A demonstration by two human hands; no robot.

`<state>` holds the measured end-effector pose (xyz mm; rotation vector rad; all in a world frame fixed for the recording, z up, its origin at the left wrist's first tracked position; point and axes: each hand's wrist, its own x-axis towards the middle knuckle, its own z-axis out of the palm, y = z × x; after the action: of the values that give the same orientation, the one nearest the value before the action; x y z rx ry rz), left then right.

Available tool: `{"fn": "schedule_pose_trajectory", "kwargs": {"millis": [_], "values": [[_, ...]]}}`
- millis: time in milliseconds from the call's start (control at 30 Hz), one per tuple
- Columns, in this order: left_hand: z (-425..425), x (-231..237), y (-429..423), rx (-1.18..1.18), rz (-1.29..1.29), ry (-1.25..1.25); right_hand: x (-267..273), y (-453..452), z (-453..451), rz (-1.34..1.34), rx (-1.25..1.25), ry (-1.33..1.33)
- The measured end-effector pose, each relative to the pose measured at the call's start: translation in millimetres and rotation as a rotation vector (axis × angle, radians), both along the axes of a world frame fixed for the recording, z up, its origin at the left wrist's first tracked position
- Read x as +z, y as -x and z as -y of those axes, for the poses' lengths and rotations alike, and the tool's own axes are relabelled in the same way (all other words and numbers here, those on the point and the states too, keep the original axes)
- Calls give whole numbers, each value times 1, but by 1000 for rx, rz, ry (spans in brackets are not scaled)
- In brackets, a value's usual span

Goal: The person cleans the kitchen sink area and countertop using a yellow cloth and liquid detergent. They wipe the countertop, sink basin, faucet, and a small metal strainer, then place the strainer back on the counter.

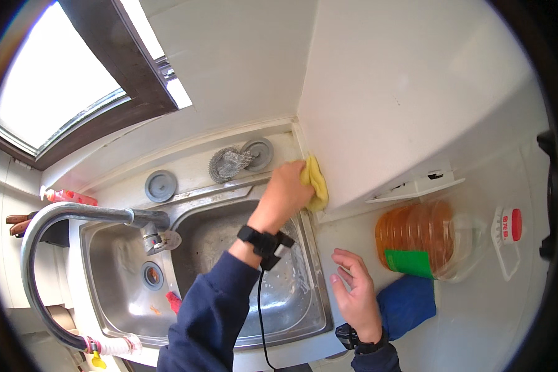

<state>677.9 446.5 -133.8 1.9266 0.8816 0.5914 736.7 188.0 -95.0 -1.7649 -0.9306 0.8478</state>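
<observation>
My left hand grips a folded yellow cloth, pressed against the wall at the back right corner of the sink surround. A black strap with a small device sits on that wrist, and a black cable runs down from it. Over the counter right of the sink, my right hand is held with fingers apart and nothing in it. Under my left forearm lies the stainless steel double-bowl sink, partly hidden. Behind it rest a steel wire scourer and two grey round sink plugs, the left one and the right one.
A curved chrome faucet arches over the left bowl, where a red scrap lies. A pink pump bottle stands behind it. To the right are a large oil jug and a blue cloth-like item. The window frame is upper left.
</observation>
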Motion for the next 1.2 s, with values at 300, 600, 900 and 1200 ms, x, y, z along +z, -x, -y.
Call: {"fn": "schedule_pose_trajectory", "kwargs": {"millis": [300, 600, 900, 1200], "values": [[21, -8, -3, 98, -55, -64, 1, 1, -6, 31, 29, 21], [-47, -24, -36, 295, 74, -219, 7, -7, 9, 56, 11, 33], [45, 0, 6, 178, -44, 38, 33, 7, -24, 98, 78, -76], [53, 0, 92, 493, 291, 173, 91, 29, -114, 363, 306, -116]]}}
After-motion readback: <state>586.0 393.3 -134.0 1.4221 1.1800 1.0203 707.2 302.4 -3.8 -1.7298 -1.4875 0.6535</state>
